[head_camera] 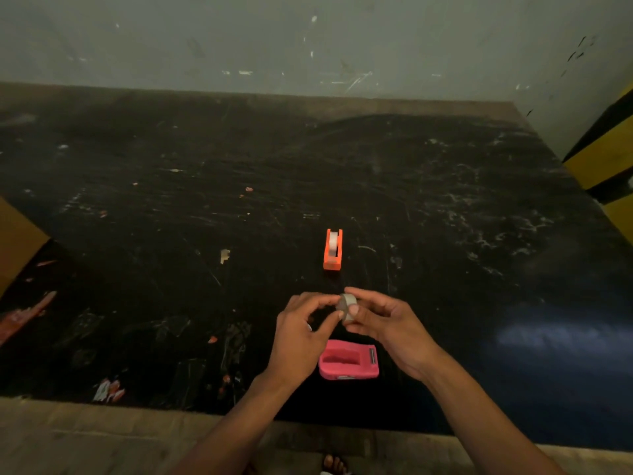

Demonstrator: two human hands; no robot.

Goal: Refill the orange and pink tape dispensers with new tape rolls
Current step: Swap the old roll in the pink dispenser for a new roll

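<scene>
We can read no text, label, brand or number anywhere; the small pale patch on the pink tape dispenser [348,363] is too blurred to make out.

— From where does the single view look?
— From the person's head, forward and steeply down onto a dark table [239,200] set against a pale wall [308,39].
— How near?
— Close: both forearms run up from the bottom edge, and the hands sit low in the centre. The wide lens bows the table's edges.
— Any second view sharing the scene?
— None; there is only the head camera.
</scene>
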